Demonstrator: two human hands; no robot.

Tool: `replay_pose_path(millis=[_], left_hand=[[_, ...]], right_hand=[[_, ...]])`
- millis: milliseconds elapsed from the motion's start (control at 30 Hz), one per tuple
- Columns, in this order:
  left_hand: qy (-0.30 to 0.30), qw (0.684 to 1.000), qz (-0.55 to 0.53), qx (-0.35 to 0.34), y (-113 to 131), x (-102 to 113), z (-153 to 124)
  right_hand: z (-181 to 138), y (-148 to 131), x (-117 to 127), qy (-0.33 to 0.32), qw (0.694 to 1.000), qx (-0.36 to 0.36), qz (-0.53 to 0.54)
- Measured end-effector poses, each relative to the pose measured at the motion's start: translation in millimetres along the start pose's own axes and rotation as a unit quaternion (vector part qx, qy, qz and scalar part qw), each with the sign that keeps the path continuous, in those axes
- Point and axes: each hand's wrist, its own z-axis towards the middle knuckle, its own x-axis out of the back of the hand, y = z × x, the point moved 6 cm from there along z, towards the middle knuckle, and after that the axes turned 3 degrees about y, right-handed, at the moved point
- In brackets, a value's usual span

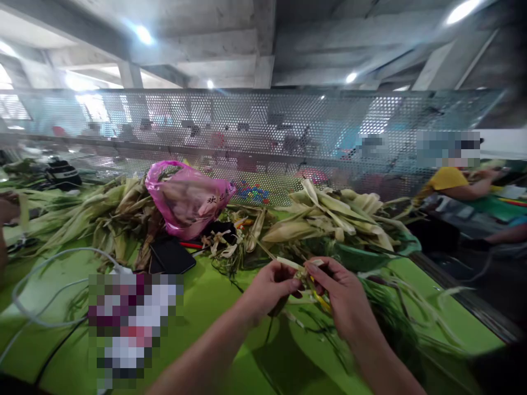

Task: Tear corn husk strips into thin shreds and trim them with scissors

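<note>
My left hand (274, 288) and my right hand (343, 299) meet above the green table (214, 307). Both pinch a thin pale strip of corn husk (297, 267) between thumb and fingers. A yellow bit shows under my right palm; what it is I cannot make out. Just beyond my hands lies a heap of pale corn husks (333, 214) in a green basin (366, 257). Loose green strands trail on the table to the right of my right hand.
A pink plastic bag (187, 200) sits at the back centre, a dark phone (172, 255) in front of it. More husks (94, 216) pile at the left. White cables (49, 291) loop at the left. A perforated metal screen (263, 137) backs the table. A person in yellow (450, 181) sits at the right.
</note>
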Motion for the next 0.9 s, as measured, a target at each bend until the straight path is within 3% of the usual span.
replay_pose_path(millis=[100,300,467,667,900], left_hand=[[-0.004,1.000,-0.024,0.007,4,4,-3],[0.007,0.999,0.032,0.000,7,7,-1],[0.062,0.997,-0.033,-0.029,11,12,-2],[0.132,0.988,-0.081,-0.023,9,16,-5],[0.056,0.997,0.001,-0.046,14,14,0]], right_hand=[[-2,1,-4,-0.027,0.998,0.009,-0.051],[-6,0,-12,-0.055,0.994,0.030,-0.089],[-8,6,-24,-0.101,0.995,0.004,-0.022],[-12,6,-27,-0.103,0.989,0.048,-0.099],[-13,0,-25,-0.065,0.998,-0.005,-0.018]])
